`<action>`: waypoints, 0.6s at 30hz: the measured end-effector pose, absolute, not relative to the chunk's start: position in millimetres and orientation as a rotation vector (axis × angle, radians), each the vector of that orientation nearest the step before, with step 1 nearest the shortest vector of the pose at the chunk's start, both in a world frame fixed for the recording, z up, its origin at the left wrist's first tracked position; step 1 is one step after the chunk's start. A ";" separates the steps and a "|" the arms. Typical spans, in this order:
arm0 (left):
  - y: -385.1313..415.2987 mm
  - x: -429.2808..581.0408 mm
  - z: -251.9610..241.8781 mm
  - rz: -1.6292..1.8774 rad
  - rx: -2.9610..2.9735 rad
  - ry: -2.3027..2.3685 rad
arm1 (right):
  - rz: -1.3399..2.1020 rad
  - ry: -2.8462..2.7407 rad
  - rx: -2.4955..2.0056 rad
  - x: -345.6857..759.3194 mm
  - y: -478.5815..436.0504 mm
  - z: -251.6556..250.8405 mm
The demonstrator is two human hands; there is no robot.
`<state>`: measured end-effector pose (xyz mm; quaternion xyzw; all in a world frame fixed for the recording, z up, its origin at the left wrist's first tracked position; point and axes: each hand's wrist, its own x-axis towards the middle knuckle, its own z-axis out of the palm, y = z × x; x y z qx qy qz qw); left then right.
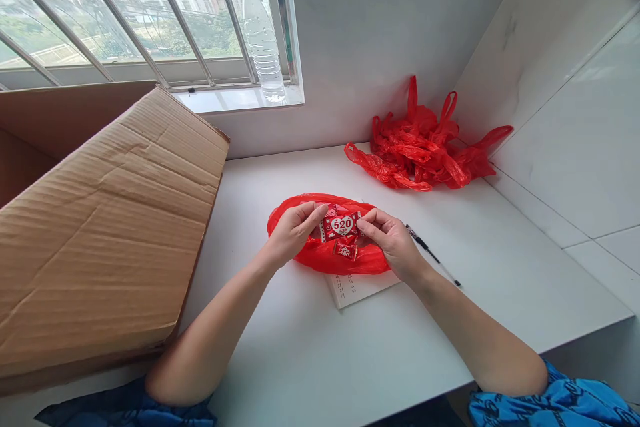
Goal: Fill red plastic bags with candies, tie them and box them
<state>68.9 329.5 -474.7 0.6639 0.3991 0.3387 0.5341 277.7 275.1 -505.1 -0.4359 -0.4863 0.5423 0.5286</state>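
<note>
A small red wrapped candy (342, 225) with a white heart and "520" on it is stretched between my two hands. My left hand (296, 230) pinches its left end between thumb and fingers. Its right end is pinched by my right hand (393, 240). Below the candy lies an opened red plastic bag (315, 260), its rim spread wide. More red wrapped candy (346, 250) shows inside the bag, partly hidden by the held one. Under the bag, a white notepad (363, 290) with handwriting sticks out toward me.
A black and clear pen (433, 253) lies right of the bag. Crumpled red plastic bags (425, 147) are heaped at the back wall. On the left stands a large open cardboard box (115, 213). A water bottle (263, 40) rests on the windowsill (220, 100).
</note>
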 end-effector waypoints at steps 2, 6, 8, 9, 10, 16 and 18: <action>328.5 69.2 -473.2 0.811 1.590 0.951 | 1.293 -1.163 -1.047 277.9 275.0 -504.5; 326.8 69.6 -471.1 0.816 1.605 0.956 | 1.292 -1.167 -1.050 278.0 274.7 -504.0; 326.5 69.5 -470.7 0.817 1.608 0.957 | 1.289 -1.172 -1.049 277.7 274.7 -503.9; 326.4 69.5 -470.6 0.817 1.609 0.958 | 1.289 -1.173 -1.048 277.6 274.7 -503.9; 326.4 69.5 -470.5 0.817 1.610 0.957 | 1.288 -1.175 -1.048 277.4 274.7 -503.7; 326.2 69.9 -469.9 0.820 1.603 0.948 | 1.281 -1.181 -1.047 277.1 274.6 -503.0; 326.1 69.9 -469.8 0.819 1.597 0.949 | 1.279 -1.184 -1.047 277.0 274.5 -503.0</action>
